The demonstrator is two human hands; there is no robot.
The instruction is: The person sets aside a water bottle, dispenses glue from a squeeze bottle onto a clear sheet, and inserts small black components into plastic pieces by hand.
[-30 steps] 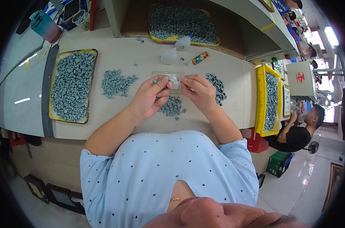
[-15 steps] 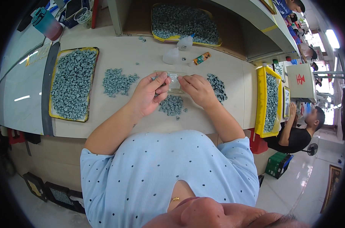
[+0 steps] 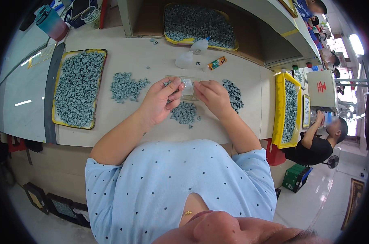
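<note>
Above a clear, shallow rectangular dish [image 3: 189, 97] in the middle of the table, my two hands work close together. My left hand [image 3: 165, 96] is closed, thumb against fingers, with a bit of grey-green showing by its fingers; what it grips is too small to name. Just to its right, my right hand [image 3: 213, 96] is closed in a pinch, its fingertips hiding whatever they hold. A whitish patch [image 3: 187, 88] shows between the hands over the dish. Close in front of the dish lies a heap of grey-green pieces [image 3: 184, 113].
Loose piles of pieces lie left [image 3: 126, 86] and right [image 3: 233, 95]. Trays of them stand at left [image 3: 97, 97], at the back [image 3: 184, 41] and in a yellow bin [image 3: 278, 118]. Behind the dish are a squeeze bottle [image 3: 185, 61] and an orange tube [image 3: 217, 62]. A co-worker [image 3: 314, 142] sits right.
My right hand's fingertips have shifted slightly right, widening the gap to my left fingertips. My left hand has barely moved, and the piles look the same.
</note>
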